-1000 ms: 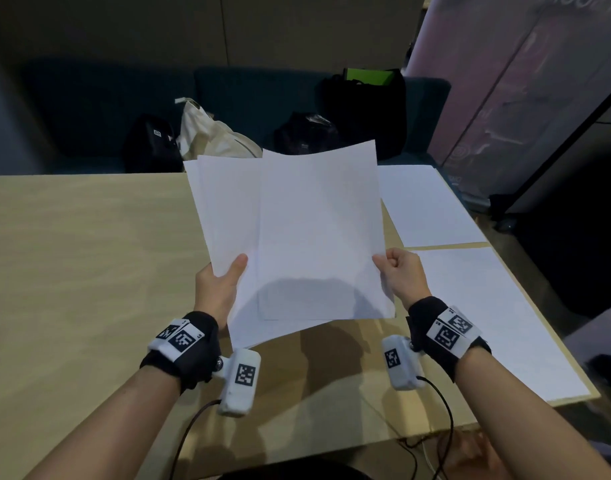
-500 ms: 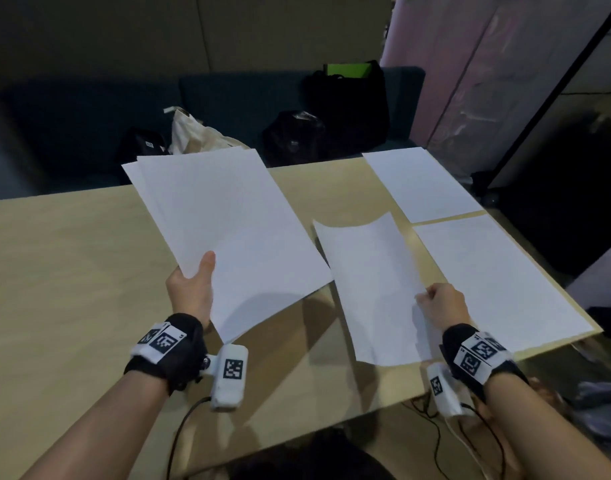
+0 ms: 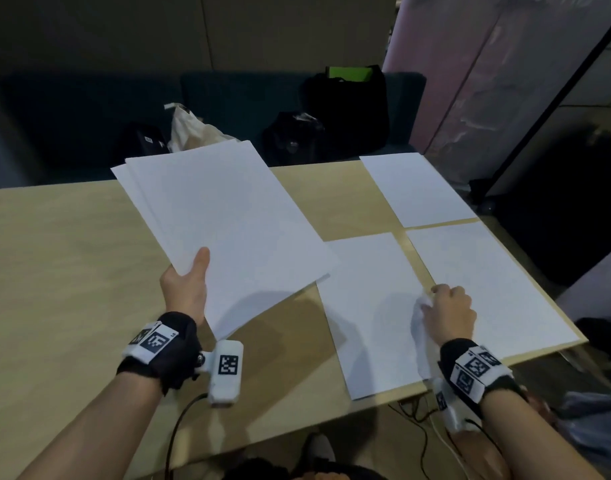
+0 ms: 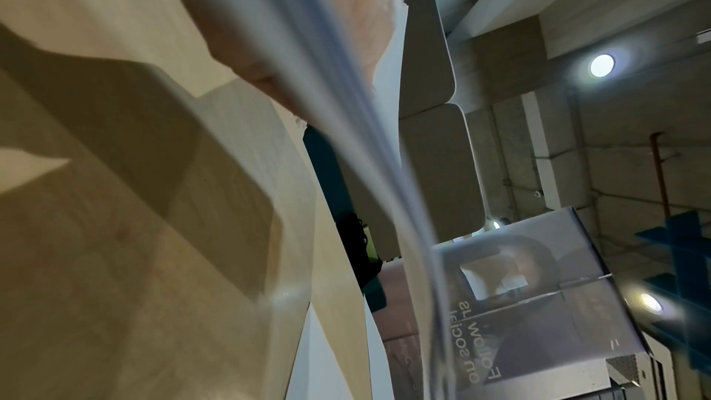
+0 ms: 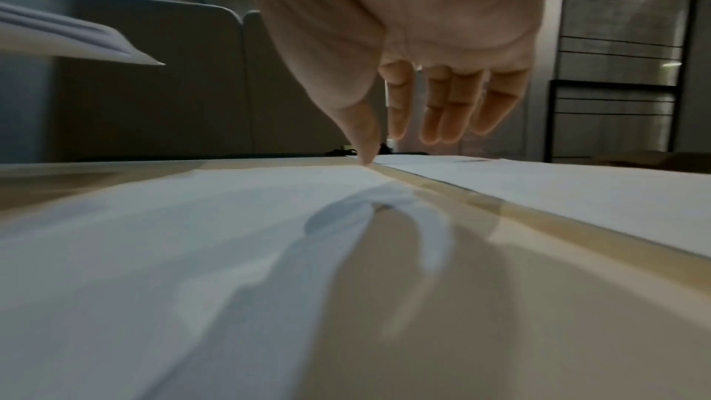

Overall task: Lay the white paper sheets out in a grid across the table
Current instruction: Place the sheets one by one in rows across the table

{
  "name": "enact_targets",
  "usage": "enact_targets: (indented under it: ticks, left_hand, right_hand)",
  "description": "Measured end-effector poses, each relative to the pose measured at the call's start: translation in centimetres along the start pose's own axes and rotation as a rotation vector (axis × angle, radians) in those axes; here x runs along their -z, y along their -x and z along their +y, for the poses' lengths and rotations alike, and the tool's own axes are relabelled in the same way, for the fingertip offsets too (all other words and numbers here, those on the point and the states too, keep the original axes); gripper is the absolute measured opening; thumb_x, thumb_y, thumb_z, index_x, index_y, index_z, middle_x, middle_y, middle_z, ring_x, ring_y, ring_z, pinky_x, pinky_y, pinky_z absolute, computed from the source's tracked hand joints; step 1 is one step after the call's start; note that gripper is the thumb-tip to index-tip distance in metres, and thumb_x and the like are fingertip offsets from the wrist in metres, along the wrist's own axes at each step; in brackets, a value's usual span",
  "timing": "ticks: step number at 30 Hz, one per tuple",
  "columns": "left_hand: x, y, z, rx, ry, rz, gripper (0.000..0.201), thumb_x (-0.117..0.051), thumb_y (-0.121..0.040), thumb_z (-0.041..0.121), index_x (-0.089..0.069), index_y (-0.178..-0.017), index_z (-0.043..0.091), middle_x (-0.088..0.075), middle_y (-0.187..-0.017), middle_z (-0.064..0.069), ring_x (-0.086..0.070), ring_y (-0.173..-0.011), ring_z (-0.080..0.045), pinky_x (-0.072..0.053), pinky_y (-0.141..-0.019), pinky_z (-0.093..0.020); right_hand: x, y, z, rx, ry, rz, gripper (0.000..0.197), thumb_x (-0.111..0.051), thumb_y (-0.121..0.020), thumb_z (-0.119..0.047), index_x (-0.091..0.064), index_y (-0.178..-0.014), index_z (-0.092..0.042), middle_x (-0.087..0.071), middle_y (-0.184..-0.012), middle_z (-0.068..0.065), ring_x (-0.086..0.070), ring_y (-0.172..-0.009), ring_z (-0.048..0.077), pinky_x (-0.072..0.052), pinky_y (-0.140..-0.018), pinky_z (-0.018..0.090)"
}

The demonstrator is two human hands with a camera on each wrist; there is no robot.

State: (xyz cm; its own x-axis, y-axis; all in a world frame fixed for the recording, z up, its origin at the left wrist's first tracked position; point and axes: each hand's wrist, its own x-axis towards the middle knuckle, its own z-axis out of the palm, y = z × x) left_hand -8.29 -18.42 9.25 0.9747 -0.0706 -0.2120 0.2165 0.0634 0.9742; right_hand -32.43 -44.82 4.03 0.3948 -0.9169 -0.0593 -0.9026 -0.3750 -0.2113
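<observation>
The left hand (image 3: 184,289) grips a stack of paper (image 3: 224,230) above the table (image 3: 54,271), centre-left of frame, thumb on top. The right hand (image 3: 451,313) – fingers loose, holding nothing – hangs over a laid sheet (image 3: 369,306) at lower right, thumb tip touching it; two more sheets (image 3: 484,278) lie alongside.

The pale wooden surface (image 3: 72,258) carries three white paper sheets, all flat: one at two o'clock by the far right corner (image 3: 414,188), one at three o'clock along the right edge (image 3: 498,271), and one just beside it at four o'clock (image 3: 369,306), narrow gaps between.
</observation>
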Motion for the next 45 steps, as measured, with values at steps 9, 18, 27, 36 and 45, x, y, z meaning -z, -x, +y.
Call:
enact_targets:
  ticks: [9, 18, 27, 36, 45]
  left_hand:
    - [-1.7, 2.3, -1.8, 0.055, -0.028, -0.066, 0.036, -0.059, -0.091, 0.018, -0.056, -0.122, 0.001, -0.061, -0.114, -0.005, -0.057, -0.101, -0.018, -0.042, -0.087, -0.024]
    - [-2.9, 3.8, -2.7, 0.07, -0.069, -0.107, 0.036, -0.06, -0.09, 0.018, -0.057, -0.121, 0.001, -0.061, -0.114, -0.006, -0.058, -0.101, -0.02, -0.043, -0.088, -0.026]
    - [-2.8, 4.4, -3.0, 0.072, -0.119, -0.119, 0.034, -0.059, -0.091, 0.02, -0.058, -0.12, 0.003, -0.061, -0.108, -0.003, -0.057, -0.097, -0.02, -0.041, -0.085, -0.026]
    - [-2.7, 4.4, -3.0, 0.082, -0.101, -0.12, 0.034, -0.058, -0.091, 0.017, -0.057, -0.12, 0.001, -0.06, -0.109, -0.003, -0.057, -0.098, -0.019, -0.041, -0.085, -0.026]
    - [-2.8, 4.4, -2.9, 0.08, -0.085, -0.139, 0.034, -0.058, -0.091, 0.016, -0.056, -0.122, 0.0, -0.059, -0.112, -0.003, -0.057, -0.1, -0.02, -0.041, -0.086, -0.026]
  right_hand:
    - [-2.2, 4.2, -4.2, 0.442, 0.124, -0.446, 0.054, -0.048, -0.093, -0.04, -0.028, -0.144, -0.035, -0.007, -0.16, -0.001, -0.008, -0.146, 0.027, -0.015, -0.113, 0.058]
    - [-2.0, 3.8, -1.7, 0.413, 0.077, -0.453, 0.061, -0.047, -0.092, -0.047, -0.021, -0.146, -0.037, -0.001, -0.161, -0.004, -0.001, -0.148, 0.025, -0.009, -0.113, 0.062]
    - [-1.9, 3.5, -1.7, 0.387, 0.028, -0.46, 0.061, -0.05, -0.09, -0.047, -0.025, -0.145, -0.036, -0.003, -0.161, -0.003, 0.0, -0.148, 0.025, -0.007, -0.112, 0.063]
    - [-1.5, 3.8, -1.4, 0.391, 0.045, -0.45, 0.062, -0.05, -0.091, -0.046, -0.023, -0.146, -0.036, -0.003, -0.161, -0.003, -0.001, -0.148, 0.025, -0.009, -0.113, 0.062]
    - [-1.5, 3.8, -1.4, 0.381, 0.042, -0.462, 0.062, -0.052, -0.09, -0.046, -0.025, -0.145, -0.036, -0.004, -0.161, -0.003, -0.002, -0.148, 0.025, -0.01, -0.113, 0.062]
